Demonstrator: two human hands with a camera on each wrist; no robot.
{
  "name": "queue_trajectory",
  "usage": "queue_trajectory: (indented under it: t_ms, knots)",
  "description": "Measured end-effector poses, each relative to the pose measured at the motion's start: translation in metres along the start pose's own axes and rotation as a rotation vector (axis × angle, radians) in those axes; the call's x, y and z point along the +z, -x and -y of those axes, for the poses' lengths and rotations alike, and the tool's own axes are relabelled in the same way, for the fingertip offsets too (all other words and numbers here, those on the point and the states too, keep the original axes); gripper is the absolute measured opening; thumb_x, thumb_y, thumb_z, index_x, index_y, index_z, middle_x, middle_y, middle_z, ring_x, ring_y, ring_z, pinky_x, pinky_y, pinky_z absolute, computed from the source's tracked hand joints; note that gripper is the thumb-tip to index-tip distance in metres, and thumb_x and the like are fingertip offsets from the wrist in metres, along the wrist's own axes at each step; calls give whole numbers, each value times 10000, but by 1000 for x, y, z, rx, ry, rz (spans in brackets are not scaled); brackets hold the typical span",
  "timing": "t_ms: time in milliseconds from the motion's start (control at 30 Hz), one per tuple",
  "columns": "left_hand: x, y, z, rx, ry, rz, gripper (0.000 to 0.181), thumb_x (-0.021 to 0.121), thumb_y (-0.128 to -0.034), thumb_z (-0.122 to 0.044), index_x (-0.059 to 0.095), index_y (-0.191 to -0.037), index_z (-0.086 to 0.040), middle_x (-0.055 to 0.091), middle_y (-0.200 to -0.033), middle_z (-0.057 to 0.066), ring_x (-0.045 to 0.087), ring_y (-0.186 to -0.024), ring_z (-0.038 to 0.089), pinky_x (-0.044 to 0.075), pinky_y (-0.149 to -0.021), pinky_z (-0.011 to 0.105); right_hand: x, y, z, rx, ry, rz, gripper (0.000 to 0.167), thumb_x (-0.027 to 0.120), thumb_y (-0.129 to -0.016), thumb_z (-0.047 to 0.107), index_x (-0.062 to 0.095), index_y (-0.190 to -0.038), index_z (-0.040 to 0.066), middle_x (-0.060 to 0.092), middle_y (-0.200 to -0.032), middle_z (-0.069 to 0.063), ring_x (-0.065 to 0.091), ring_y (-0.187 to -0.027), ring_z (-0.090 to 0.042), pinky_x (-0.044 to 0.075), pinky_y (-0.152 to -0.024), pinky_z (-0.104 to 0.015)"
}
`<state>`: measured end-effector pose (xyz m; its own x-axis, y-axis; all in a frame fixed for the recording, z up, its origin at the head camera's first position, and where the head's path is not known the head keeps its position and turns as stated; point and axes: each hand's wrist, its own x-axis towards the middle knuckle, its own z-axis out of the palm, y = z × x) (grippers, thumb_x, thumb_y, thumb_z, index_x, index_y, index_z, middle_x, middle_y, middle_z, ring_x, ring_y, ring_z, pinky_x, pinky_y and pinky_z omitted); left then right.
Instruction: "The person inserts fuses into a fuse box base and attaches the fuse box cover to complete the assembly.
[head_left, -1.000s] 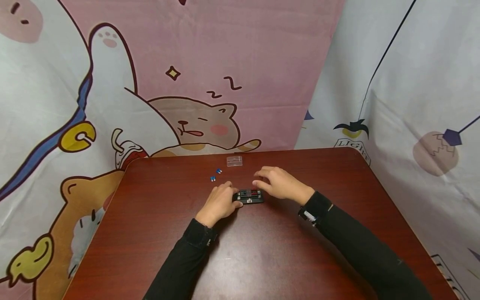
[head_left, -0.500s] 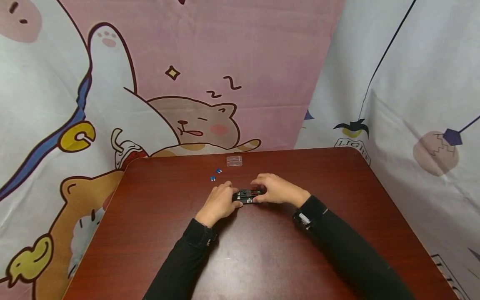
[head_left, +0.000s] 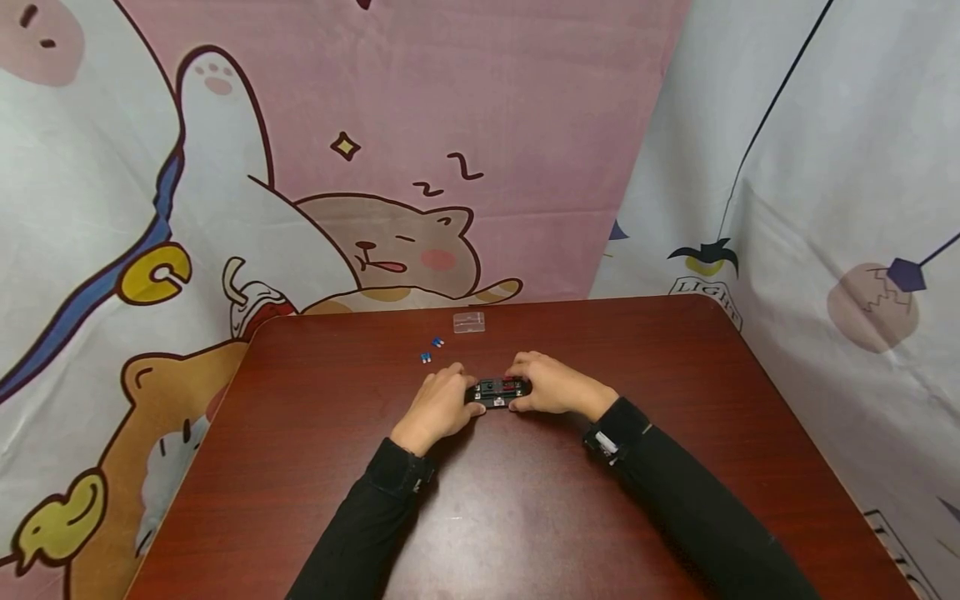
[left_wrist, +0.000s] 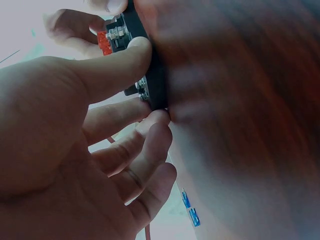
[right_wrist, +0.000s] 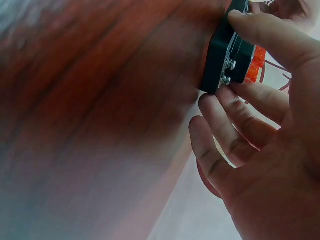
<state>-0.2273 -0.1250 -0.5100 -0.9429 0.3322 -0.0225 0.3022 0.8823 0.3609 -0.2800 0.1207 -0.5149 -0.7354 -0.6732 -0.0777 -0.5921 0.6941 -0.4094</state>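
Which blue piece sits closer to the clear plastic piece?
The upper-right blue piece in the head view; the other blue piece lies lower left, farther off.

- Wears a long black left sleeve [head_left: 363,525] and a matching right sleeve [head_left: 705,508], plain and matte, reaching the wrists.
- Has a black cuff-like right band [head_left: 626,421] round the wrist, with a short tan mark at its edge.
- Bears a small dark device [head_left: 602,444] there, showing a whitish oblong piece.
- Has a similar black left band [head_left: 397,468], flecked with tiny pale spots.
- Shows bare fingers [left_wrist: 155,142], ungloved.
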Motion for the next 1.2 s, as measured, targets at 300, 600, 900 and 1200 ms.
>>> queue_trajectory:
  t_ms: [300,600,900,1200]
  knots:
    - [1,0,-2,-5,-2,0,444,884,-964,-344,801,-1319,-90,680,-1107,55,665,-988,258,490,-921,424,1,0,1,24,-4,6,574,883,-935,390,732,-1410,104,664,-1308,-29,620,-1214,-211,536,-1095,-439]
    - [2,0,-4,-6,-18,4,437,886,-960,-353,801,-1308,-102,697,-1133,59,678,-1020,279,495,-937,432,3,1,2,78,-37,26,577,879,-940,388,724,-1424,115,661,-1335,-34,603,-1226,-219,528,-1103,-447]
    - [4,0,-4,4,-48,-2,447,881,-962,-369,797,-1314,-106,702,-1142,62,678,-1035,280,489,-930,432,1,4,5,101,-55,29,563,876,-945,363,722,-1430,122,653,-1372,-44,593,-1255,-232,525,-1106,-458]
    - [-4,1,0,0,-31,32,491,854,-986,-393,772,-1376,-107,683,-1143,70,643,-972,238,486,-945,431,-3,-1,8,86,-23,45,569,870,-950,381,716,-1430,115,649,-1429,-65,602,-1261,-239,527,-1118,-458]
